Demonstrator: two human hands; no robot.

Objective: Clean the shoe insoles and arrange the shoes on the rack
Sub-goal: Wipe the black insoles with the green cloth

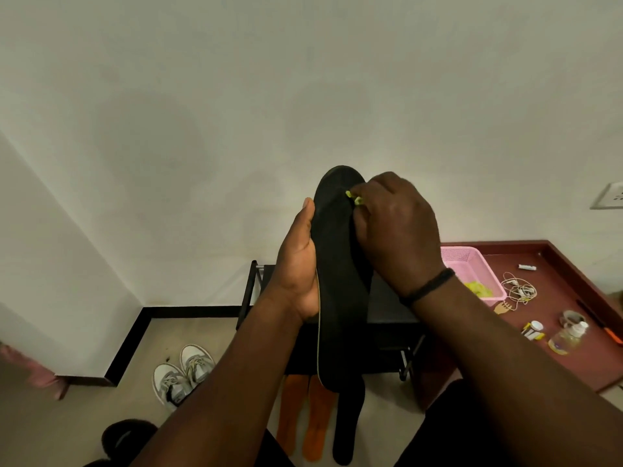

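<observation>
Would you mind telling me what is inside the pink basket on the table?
The pink basket holds something yellow-green near its front corner. The right hand and wrist cover its left part, so anything there cannot be seen.

pink basket (472, 264) on maroon table (556, 358) | earphones (517, 289) beside basket | bottle (568, 337) | wall socket (608, 197)

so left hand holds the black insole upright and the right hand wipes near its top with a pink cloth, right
Not quite. In the head view the left hand grips the black insole upright, and the right hand works near its top, but the cloth it pinches is yellow-green, not pink.
</observation>
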